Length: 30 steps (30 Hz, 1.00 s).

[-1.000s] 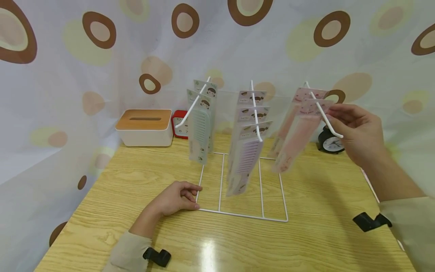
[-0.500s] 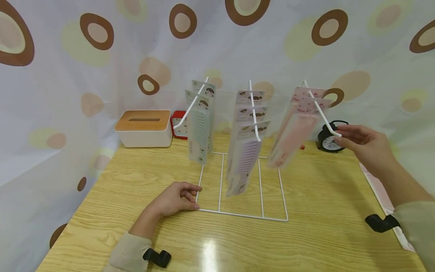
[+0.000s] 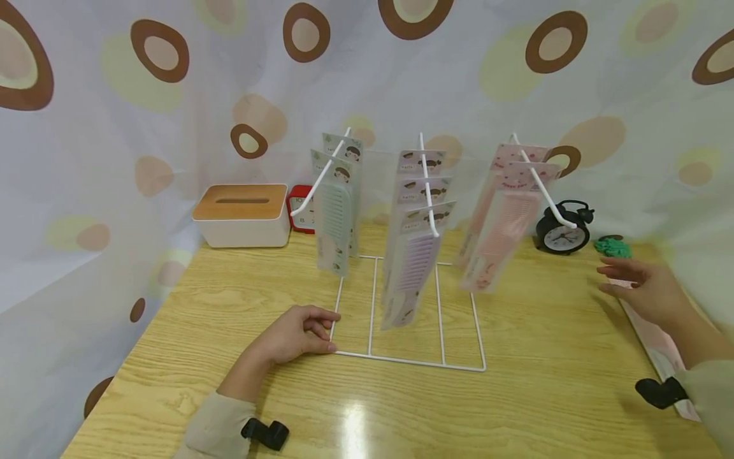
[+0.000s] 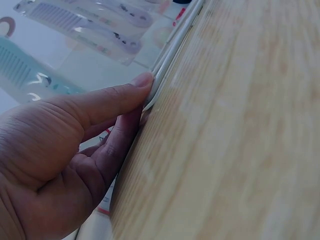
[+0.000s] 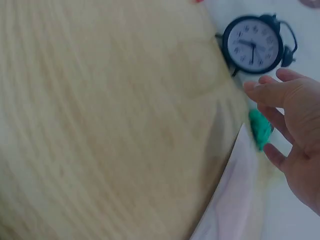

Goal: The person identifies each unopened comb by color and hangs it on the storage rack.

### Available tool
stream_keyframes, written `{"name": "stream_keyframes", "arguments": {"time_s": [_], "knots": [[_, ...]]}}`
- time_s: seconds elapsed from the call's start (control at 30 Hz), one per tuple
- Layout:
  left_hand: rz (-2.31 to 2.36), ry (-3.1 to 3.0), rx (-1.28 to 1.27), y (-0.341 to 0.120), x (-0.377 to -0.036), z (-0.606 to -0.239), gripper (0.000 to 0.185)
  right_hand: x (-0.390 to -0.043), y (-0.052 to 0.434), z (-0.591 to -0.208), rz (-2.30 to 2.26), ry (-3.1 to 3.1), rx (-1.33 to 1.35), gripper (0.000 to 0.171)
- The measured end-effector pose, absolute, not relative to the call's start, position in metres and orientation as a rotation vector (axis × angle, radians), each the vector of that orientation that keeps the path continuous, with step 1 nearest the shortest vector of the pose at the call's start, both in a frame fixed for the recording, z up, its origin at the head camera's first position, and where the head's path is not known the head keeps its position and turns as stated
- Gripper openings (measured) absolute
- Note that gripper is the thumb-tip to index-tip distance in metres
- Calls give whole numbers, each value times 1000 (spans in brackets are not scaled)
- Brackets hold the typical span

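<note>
A white wire rack [image 3: 401,361] stands on the table with three raised hooks. My left hand [image 3: 301,335] pinches its front left corner between thumb and fingers, as the left wrist view confirms [image 4: 75,145]. Packaged green combs [image 3: 334,217] hang on the left hook, purple combs [image 3: 418,261] on the middle one and pink combs [image 3: 507,223] on the right one. Away to the right, my right hand [image 3: 654,296] holds nothing, its fingers loosely spread. Below it a pink package [image 3: 659,347] lies along the table's right edge, partly hidden by the hand and forearm.
A black alarm clock [image 3: 564,229] stands at the back right, near a small green crumpled thing [image 3: 612,247]. At the back left are a tissue box [image 3: 243,226] with a wooden lid and a red clock [image 3: 299,220]. A patterned curtain [image 3: 390,83] closes off the back.
My right hand has let go of the front pink comb package and moved right and down, past the hook tip. The pink combs swung a little. My left hand stays on the rack.
</note>
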<state>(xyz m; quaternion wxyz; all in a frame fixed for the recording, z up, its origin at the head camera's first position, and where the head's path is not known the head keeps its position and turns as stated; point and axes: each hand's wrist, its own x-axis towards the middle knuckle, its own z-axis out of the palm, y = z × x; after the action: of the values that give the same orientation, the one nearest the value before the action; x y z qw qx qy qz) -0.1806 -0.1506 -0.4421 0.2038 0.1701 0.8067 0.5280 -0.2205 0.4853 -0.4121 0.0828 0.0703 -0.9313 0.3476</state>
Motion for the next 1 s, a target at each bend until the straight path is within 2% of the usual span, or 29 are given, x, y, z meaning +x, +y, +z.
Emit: {"name": "stream_keyframes", "arguments": {"time_s": [0.07,0.13,0.5,0.73,1.0], "knots": [[1472,2250,476,-151,-180,-442,57,-217,494,-422,949,-2838,133,58],[1469,2250,476,-151,-180,-443,57,-213,500,-430,913,-2863,80,64],[1482,2246,476,-151,-180,-441,56,-203,513,-441,736,-2855,-62,63],[1466,2268,480,-150,-181,-442,55,-202,508,-434,687,-2949,-278,80],[1444,2286,487,-151,-181,-442,55,-208,497,-431,814,-2974,-321,98]]}}
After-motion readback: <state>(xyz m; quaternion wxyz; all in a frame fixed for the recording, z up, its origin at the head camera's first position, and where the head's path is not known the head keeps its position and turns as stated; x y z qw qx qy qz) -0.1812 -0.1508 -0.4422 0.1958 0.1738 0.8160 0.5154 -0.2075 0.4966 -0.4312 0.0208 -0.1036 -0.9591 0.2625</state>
